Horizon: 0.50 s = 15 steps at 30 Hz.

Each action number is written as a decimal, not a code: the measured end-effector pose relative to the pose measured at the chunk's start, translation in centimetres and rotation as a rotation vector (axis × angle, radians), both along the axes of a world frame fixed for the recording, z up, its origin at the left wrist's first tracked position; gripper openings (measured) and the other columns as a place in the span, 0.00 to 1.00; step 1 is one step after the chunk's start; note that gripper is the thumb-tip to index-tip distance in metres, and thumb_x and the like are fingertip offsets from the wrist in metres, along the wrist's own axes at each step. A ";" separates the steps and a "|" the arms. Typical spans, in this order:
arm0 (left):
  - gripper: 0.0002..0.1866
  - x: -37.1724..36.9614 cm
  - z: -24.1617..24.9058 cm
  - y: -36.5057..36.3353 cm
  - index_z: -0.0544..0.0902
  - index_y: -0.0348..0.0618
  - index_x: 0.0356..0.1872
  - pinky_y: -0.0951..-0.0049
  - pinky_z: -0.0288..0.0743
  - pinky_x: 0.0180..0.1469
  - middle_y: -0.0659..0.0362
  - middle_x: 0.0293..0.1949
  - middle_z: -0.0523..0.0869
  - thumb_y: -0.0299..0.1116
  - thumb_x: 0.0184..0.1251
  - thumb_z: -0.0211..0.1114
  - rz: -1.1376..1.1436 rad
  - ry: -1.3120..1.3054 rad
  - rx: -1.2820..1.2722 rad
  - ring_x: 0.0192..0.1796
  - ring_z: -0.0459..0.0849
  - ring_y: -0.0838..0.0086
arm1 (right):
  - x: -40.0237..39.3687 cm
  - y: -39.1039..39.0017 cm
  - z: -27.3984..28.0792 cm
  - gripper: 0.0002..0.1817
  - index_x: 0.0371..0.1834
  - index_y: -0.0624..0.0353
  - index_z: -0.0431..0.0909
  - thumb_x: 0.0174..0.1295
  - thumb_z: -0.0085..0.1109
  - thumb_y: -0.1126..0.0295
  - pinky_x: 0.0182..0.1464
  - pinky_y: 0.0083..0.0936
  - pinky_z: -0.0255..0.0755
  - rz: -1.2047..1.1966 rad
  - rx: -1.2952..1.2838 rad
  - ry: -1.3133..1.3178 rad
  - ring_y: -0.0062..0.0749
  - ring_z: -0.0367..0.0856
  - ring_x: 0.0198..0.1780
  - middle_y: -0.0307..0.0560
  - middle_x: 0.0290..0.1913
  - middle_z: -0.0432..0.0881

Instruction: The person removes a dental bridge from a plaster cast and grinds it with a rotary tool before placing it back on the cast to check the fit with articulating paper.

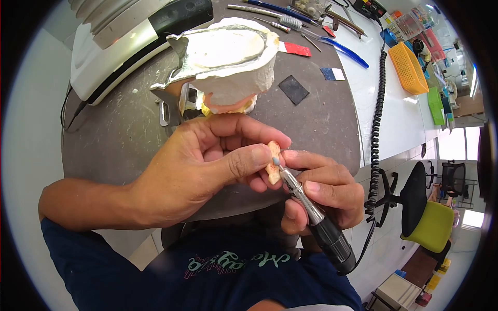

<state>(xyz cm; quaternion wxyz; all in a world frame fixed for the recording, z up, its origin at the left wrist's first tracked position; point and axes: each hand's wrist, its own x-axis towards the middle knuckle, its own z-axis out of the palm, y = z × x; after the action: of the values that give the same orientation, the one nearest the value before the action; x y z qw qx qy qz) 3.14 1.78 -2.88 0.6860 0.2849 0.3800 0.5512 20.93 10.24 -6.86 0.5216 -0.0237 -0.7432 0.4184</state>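
My left hand [212, 163] pinches a small cream and pinkish dental piece [273, 168] between thumb and fingers. In my right hand [329, 189] is a rotary handpiece [310, 210] with a silver front and black body, its cord running off the rear end. The handpiece's small grey-blue tip [276, 161] meets the face of the dental piece, as far as can be seen. Both hands are close together over the front of the dark work mat. Just beyond them stands a white plaster model [236, 67] in a metal holder [179, 93].
A white and black machine [119, 57] occupies the back left. Behind the model lie a brush [289, 21], a blue-handled tool [345, 52] and a red strip [298, 49]. A black square [293, 89] rests on the mat [327, 124]. A coiled cord [377, 119] hangs at the right.
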 end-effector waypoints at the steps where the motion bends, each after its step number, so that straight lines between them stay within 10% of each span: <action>1: 0.14 0.0 0.0 0.0 0.76 0.34 0.53 0.79 0.80 0.42 0.57 0.41 0.81 0.29 0.71 0.59 -0.001 0.009 -0.004 0.39 0.82 0.80 | 0.0 0.0 0.0 0.20 0.40 0.61 0.73 0.47 0.76 0.76 0.43 0.37 0.84 -0.002 0.001 -0.004 0.54 0.86 0.45 0.53 0.32 0.84; 15: 0.13 0.0 0.1 0.0 0.76 0.34 0.53 0.80 0.82 0.41 0.57 0.40 0.82 0.28 0.71 0.59 0.001 0.010 -0.010 0.39 0.83 0.79 | 0.0 -0.3 0.1 0.21 0.43 0.59 0.73 0.48 0.75 0.76 0.44 0.38 0.84 -0.003 -0.016 -0.020 0.53 0.86 0.46 0.50 0.32 0.83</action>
<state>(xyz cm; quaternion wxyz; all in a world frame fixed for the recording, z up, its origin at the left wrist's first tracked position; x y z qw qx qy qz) 3.12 1.79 -2.77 0.6852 0.2839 0.3862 0.5483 20.98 9.98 -6.81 0.5143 -0.0331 -0.7451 0.4234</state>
